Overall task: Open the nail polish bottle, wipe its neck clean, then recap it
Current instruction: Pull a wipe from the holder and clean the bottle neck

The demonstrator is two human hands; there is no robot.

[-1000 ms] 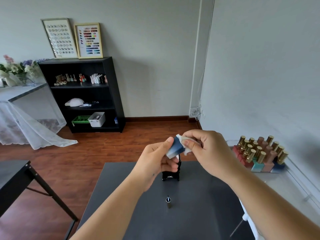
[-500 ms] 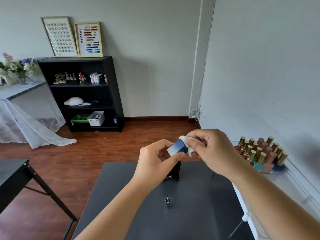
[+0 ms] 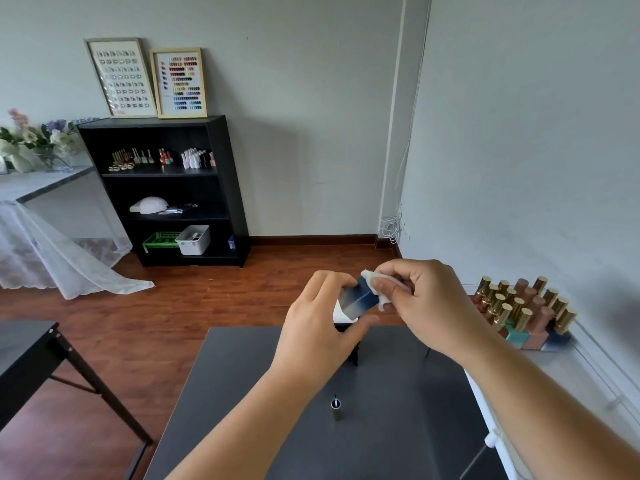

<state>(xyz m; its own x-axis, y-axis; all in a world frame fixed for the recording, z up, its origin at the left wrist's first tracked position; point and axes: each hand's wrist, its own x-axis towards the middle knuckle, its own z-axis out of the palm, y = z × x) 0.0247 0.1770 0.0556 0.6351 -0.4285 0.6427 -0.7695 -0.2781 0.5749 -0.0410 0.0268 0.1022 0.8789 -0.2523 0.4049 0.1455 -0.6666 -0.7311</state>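
Holding the bottle (image 3: 358, 299) tilted, clamped betw. thumb and fingers, the left hand (image 3: 317, 327) presents its neck end to the right hand (image 3: 427, 306), pinched on the wipe (image 3: 375, 287) there; cap (image 3: 335, 408) parked upright on table (image 3: 242, 393), below grip, for recapping.

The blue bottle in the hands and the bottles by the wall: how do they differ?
The blue bottle is held tilted in the air by the left hand; the bottles by the wall stand upright. It has no cap while the right hand wipes it with a white wipe; they have gold caps.
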